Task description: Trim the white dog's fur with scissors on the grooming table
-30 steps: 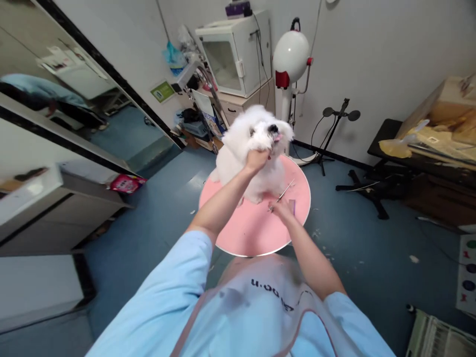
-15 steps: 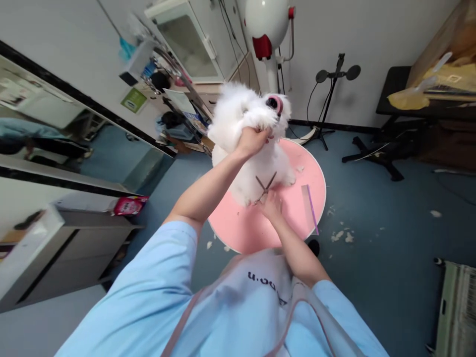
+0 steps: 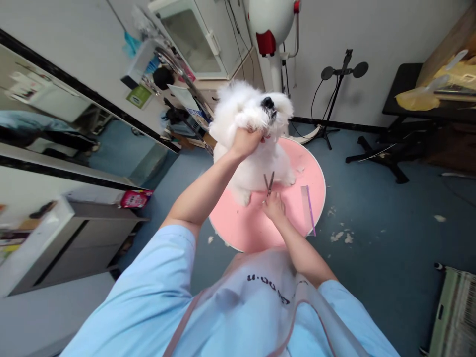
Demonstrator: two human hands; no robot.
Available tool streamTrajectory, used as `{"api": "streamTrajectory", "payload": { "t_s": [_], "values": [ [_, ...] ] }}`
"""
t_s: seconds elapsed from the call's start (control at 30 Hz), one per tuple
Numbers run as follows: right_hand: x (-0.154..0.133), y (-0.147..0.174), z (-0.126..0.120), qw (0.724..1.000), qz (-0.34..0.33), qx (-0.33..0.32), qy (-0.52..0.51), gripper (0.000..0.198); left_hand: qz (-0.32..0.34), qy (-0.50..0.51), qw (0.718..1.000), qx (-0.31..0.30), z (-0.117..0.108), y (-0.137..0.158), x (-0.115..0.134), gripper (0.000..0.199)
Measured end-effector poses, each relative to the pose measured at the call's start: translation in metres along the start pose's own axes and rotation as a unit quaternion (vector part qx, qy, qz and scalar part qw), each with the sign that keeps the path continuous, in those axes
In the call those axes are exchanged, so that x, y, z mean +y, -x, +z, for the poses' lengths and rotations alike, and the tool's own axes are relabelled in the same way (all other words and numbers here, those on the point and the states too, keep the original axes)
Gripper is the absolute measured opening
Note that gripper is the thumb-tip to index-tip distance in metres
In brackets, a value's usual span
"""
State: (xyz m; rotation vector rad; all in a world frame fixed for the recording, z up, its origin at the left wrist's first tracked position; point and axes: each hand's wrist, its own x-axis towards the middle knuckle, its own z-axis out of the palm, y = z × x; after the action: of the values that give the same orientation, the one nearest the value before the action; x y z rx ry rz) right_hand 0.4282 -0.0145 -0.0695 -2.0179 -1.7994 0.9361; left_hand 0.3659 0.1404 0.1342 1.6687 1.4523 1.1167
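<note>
A fluffy white dog sits on a round pink table, its nose tipped up. Under its chin my left hand is closed on the muzzle fur, with some fingertips hidden in the coat. My right hand grips a pair of scissors low in front of the dog's chest. The blades point away from me and stand partly apart. To the right of that hand a comb with a purple spine lies near the table's edge.
Clumps of cut fur lie on the floor at the right. Behind the dog stands a white dryer with red parts. A black stand is by the wall, and a mirror is at the left.
The scissor blades have come closer together, and my right hand has shifted slightly right. The dog's tongue, out over its nose before, is no longer showing. My left hand keeps its hold.
</note>
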Motion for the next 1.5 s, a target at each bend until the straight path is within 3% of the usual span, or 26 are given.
{"api": "streamTrajectory", "payload": {
  "t_s": [0.13, 0.3, 0.4, 0.53, 0.63, 0.73, 0.87, 1.03, 1.17, 1.27, 1.4, 1.5],
  "values": [
    [-0.001, -0.005, -0.007, 1.0, -0.023, 0.013, -0.013, 0.049, -0.004, -0.003, 1.0, 0.018, 0.0, 0.0, 0.001, 0.03],
    [-0.001, -0.012, -0.016, 0.999, -0.008, -0.033, -0.023, 0.039, -0.007, 0.002, 1.0, 0.026, -0.001, 0.0, 0.006, 0.03],
    [-0.002, -0.014, -0.018, 0.999, -0.037, -0.011, -0.02, 0.053, -0.003, -0.003, 0.999, 0.034, -0.001, -0.002, 0.009, 0.031],
    [-0.001, -0.015, -0.018, 0.999, -0.023, -0.019, -0.013, 0.036, 0.0, -0.002, 0.999, 0.042, 0.0, -0.005, 0.011, 0.028],
    [0.002, -0.016, -0.017, 0.999, -0.028, -0.039, -0.024, 0.039, -0.006, -0.003, 0.999, 0.042, 0.003, -0.005, 0.01, 0.025],
    [0.004, -0.022, -0.016, 0.998, -0.049, -0.015, -0.029, 0.045, -0.007, -0.008, 0.999, 0.048, 0.005, -0.005, 0.01, 0.023],
    [0.007, -0.024, -0.012, 0.998, -0.045, -0.023, -0.035, 0.032, -0.004, -0.017, 0.998, 0.056, 0.003, -0.006, 0.01, 0.023],
    [0.006, -0.019, -0.006, 0.997, -0.057, -0.01, -0.043, 0.049, 0.0, -0.017, 0.998, 0.064, -0.001, -0.009, 0.012, 0.023],
    [0.004, -0.023, -0.008, 0.999, -0.052, -0.007, -0.01, 0.029, 0.0, -0.018, 0.998, 0.066, -0.004, -0.012, 0.014, 0.023],
    [0.008, -0.025, -0.011, 0.998, -0.056, -0.008, 0.014, 0.028, 0.005, -0.013, 0.998, 0.058, -0.006, -0.015, 0.013, 0.024],
    [0.013, -0.028, -0.017, 0.993, -0.083, 0.06, 0.061, 0.032, 0.018, -0.008, 0.998, 0.055, -0.007, -0.019, 0.01, 0.025],
    [0.019, -0.03, -0.021, 0.99, -0.07, 0.078, 0.091, 0.021, 0.023, 0.0, 0.999, 0.049, -0.006, -0.022, 0.009, 0.024]
  ]
}}
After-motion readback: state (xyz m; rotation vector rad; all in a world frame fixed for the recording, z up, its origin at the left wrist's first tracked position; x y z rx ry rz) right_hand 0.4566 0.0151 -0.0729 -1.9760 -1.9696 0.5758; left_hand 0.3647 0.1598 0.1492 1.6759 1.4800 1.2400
